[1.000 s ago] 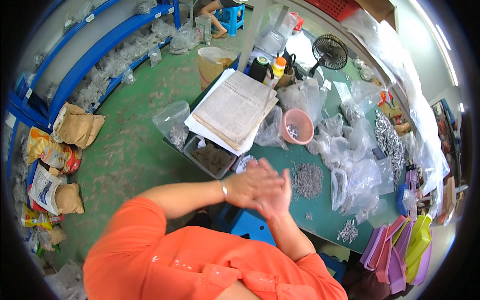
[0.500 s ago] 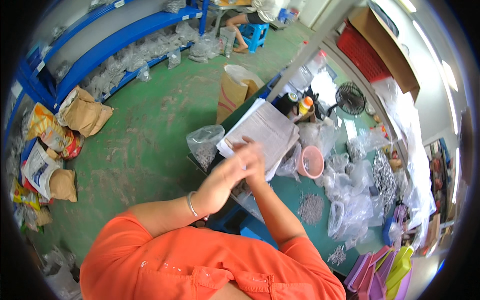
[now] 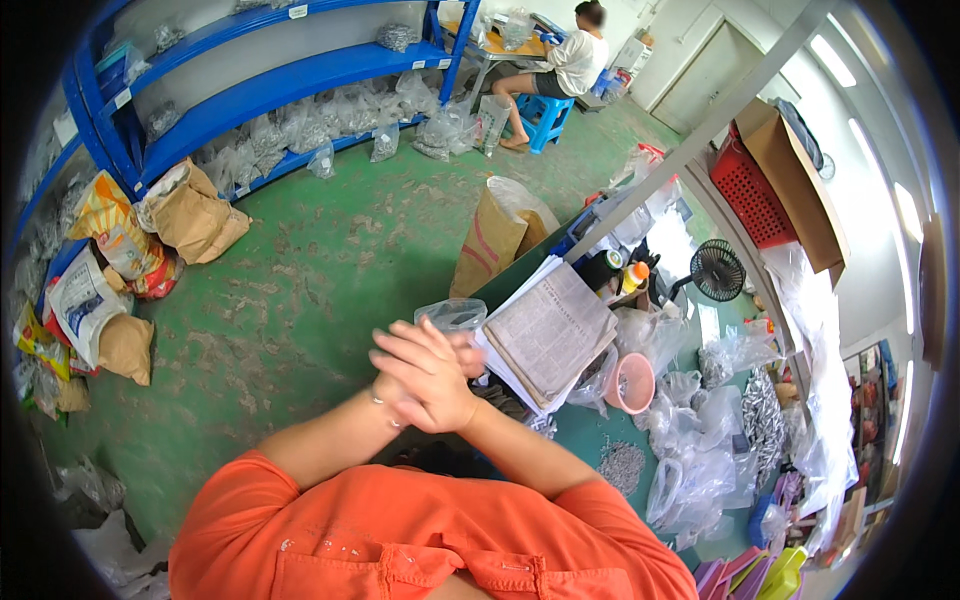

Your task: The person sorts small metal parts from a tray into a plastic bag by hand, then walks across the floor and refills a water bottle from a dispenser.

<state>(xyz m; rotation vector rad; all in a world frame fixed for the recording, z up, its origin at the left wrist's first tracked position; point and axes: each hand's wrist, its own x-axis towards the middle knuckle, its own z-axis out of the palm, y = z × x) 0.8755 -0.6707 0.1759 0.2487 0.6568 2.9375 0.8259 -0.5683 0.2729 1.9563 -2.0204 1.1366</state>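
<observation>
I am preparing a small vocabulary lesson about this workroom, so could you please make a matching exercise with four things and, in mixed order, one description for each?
Things:
1. hands
2. newspaper
3. fan
4. stool

Descriptions:
A. black and round
B. blue, under a seated person
C. pressed against each other
D. greyish, covered in print

Right pairs: 1-C, 2-D, 3-A, 4-B

Workshop, blue rack [image 3: 290,95], bagged parts [image 3: 265,145], workbench [image 3: 577,432], heaped small pieces [image 3: 622,466]
</observation>
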